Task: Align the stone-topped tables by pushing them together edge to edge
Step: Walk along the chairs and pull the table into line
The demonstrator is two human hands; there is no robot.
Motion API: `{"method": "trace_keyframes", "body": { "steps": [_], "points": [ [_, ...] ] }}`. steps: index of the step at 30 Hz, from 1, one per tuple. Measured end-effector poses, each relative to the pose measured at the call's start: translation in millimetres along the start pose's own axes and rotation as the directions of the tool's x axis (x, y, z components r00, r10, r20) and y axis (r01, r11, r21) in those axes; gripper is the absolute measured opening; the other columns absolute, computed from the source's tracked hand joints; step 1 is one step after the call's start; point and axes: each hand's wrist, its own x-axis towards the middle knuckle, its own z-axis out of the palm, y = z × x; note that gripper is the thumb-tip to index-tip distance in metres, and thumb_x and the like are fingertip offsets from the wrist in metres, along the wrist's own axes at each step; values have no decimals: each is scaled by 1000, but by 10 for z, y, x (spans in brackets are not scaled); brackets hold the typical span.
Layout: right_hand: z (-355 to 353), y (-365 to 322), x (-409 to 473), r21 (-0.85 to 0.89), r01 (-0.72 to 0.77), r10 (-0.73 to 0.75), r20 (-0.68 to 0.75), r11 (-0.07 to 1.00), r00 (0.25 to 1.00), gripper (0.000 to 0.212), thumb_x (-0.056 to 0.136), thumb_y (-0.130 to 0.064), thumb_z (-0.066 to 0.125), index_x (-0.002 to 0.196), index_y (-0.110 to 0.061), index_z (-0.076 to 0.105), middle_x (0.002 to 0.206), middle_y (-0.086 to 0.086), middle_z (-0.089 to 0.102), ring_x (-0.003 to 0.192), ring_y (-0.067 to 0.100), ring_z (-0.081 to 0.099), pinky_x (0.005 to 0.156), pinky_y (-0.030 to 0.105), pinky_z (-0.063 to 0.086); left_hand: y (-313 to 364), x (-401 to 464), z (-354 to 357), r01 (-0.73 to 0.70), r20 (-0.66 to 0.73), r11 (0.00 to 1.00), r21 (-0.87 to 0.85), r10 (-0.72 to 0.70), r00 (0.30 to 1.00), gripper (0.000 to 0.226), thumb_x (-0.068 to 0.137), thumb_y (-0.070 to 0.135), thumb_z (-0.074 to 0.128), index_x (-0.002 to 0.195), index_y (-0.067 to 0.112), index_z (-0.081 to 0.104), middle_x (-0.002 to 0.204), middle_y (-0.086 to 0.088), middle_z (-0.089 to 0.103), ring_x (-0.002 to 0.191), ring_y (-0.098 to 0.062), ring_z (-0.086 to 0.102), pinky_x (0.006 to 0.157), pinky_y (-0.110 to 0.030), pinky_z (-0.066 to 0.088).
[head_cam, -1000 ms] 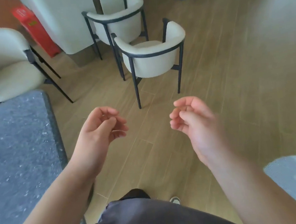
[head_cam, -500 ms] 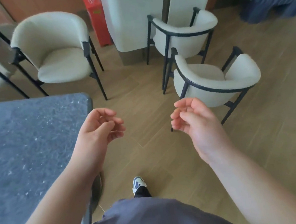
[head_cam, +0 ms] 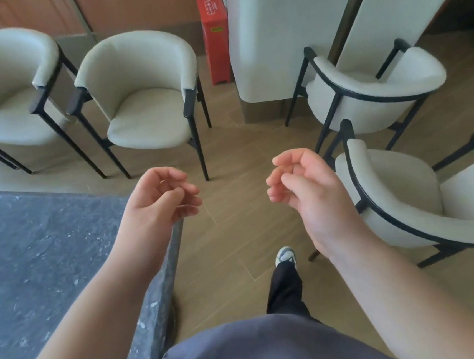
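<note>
A dark grey speckled stone-topped table (head_cam: 40,256) fills the lower left, with its right edge running down toward my body. My left hand (head_cam: 157,204) hovers above the table's far right corner, fingers loosely curled, holding nothing. Over the wooden floor to the right of the table, my right hand (head_cam: 303,190) hangs in the air with loosely curled fingers and nothing in it. No second stone-topped table is in view.
Two cream chairs (head_cam: 141,101) with black legs stand behind the table at the far left. Two more cream chairs (head_cam: 399,198) stand at the right, close to my right hand. A white pillar (head_cam: 274,36) and a red box (head_cam: 215,36) are at the back.
The view has swung left: the table and the left chairs now take up more of the frame, and the right-hand table is gone from sight. Both hands keep the same loose pose.
</note>
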Motion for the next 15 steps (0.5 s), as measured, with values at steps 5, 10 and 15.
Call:
{"method": "trace_keyframes", "body": {
  "steps": [5,10,15],
  "points": [
    [-250,-89,1053,9,10,-11,82,1000,997,24,86,-7,47,104,-12,61,81,2,68,75,19,64,75,32,56,56,961,319,-28,-75,1000,12,28,997,21,87,3,49,102,11,61,87,-5,69,82,-24,68,77,-33,57],
    [-325,-323,2155,-67,-20,35,227,998,973,24,90,1,45,105,-10,61,80,-1,69,74,17,64,77,32,58,204,1796,562,-23,-238,999,-39,14,971,21,91,-2,47,104,9,60,86,-5,68,81,-24,67,79,-41,55],
    [-34,-468,3206,-168,-6,68,367,986,928,26,95,3,43,105,-13,61,80,-1,68,76,17,65,77,33,59,204,2272,507,-23,-407,998,-52,0,913,23,84,8,50,105,11,61,85,-3,69,82,-25,68,75,-33,58]
  ]
}}
